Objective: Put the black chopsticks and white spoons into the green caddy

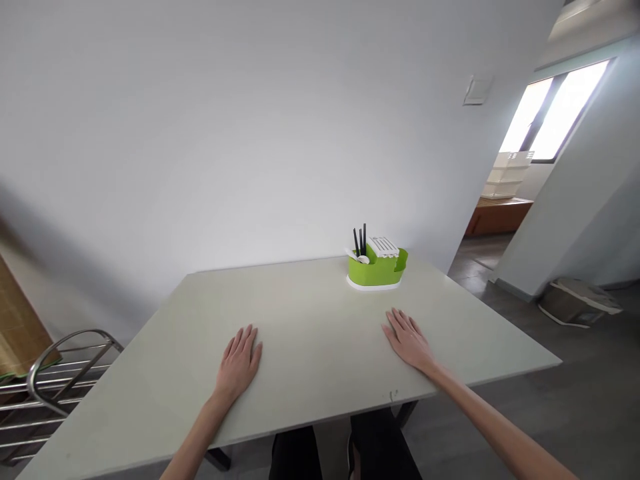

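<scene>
Left hand (239, 363) and right hand (407, 340) lie flat, empty, apart on the pale rectangular table (310, 347); seemingly a pause; reaching the far-right green plastic caddy (373, 273) would require lifting one.

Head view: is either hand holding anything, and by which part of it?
Nothing is held. The left hand and right hand lie palm down on the pale tabletop; the green cutlery caddy stands apart from both.

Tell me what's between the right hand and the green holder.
Only pale tabletop shows between the right hand and the green holder, in the head view.
</scene>
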Demonstrator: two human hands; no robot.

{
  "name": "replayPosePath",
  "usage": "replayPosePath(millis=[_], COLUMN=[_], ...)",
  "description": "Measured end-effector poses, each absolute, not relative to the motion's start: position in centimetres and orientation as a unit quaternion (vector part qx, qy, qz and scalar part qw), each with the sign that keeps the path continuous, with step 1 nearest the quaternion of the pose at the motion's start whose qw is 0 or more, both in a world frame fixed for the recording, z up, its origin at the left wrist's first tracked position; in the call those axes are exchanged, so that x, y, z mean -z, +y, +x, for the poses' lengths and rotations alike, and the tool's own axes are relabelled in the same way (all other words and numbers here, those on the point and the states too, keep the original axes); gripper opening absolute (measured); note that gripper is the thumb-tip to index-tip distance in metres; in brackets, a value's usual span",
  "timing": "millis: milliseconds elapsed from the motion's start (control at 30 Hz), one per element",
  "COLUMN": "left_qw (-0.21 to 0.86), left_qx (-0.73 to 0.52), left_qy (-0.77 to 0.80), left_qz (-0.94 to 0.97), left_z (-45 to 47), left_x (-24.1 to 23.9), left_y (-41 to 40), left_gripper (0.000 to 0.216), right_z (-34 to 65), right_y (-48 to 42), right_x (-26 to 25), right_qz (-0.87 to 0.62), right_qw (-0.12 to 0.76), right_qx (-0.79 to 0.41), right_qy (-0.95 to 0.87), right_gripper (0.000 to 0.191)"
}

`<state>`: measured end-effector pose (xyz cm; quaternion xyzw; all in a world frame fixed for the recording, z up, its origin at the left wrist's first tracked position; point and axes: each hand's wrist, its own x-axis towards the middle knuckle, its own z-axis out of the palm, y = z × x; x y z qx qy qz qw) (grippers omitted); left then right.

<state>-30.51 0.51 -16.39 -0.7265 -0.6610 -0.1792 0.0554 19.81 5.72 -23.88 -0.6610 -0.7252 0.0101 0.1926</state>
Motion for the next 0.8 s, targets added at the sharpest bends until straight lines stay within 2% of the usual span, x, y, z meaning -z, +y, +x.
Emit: replayPosePath(millis=[267, 533, 800], left_qw=[0.095, 0.102, 0.109], left_qx=[0.155, 0.091, 0.082], left_qy=[-0.657, -0.68, -0.685], left_qz=[-0.731, -0.72, -0.715], left_z=[-29.8, -29.0, -28.7], left_x=[17.1, 16.9, 16.7], left_y=[-1.8, -3.2, -3.5], left_gripper=[0.063, 0.066, 0.063], right_z=[19.5, 19.6, 19.2], right_y=[3.1, 3.1, 2.6], right_x=[23.4, 23.2, 22.6], right_qz=[-0.636, -0.658, -0.665], right_qw=[0.207, 0.152, 0.147], right_qx=[-0.006, -0.024, -0.035], right_qy=[-0.744, -0.738, -0.732], right_gripper=[0.062, 0.07, 0.07])
